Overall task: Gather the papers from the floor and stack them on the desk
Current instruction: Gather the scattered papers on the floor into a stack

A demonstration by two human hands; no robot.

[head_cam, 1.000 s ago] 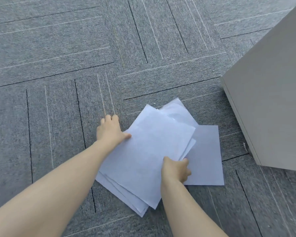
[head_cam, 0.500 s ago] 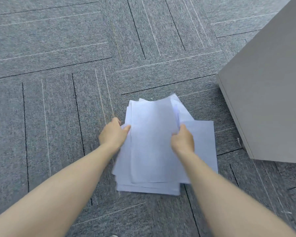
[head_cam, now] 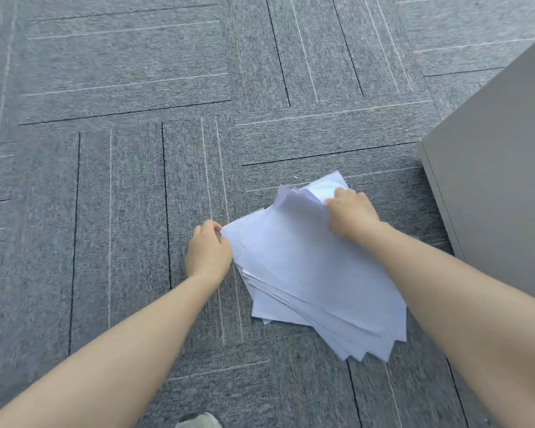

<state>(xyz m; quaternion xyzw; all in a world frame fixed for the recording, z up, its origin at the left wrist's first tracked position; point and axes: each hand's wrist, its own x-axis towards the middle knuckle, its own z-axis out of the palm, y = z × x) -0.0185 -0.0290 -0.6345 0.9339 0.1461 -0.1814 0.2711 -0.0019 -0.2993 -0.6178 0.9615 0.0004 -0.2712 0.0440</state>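
Gathering step: loose stack of white paper sheets [head_cam: 315, 273] lying on grey carpet-tile floor [head_cam: 121, 180], not yet lifted

Left hand [head_cam: 209, 253] is pinching the stack's near-left corner, right hand [head_cam: 352, 216] is gripping the curled far edge. Long axis is running diagonally, far-left to near-right, sheets fanned at the near end. Next move calls for squaring edges, then lifting; grey cabinet panel [head_cam: 491, 180] is standing just right

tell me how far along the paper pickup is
Done: the papers sit in one rough, fanned pile on the carpet. In hand: the left hand and right hand grip opposite edges. Left: square the pile, lift it, stack it on the desk; no desktop shows, only a grey cabinet.
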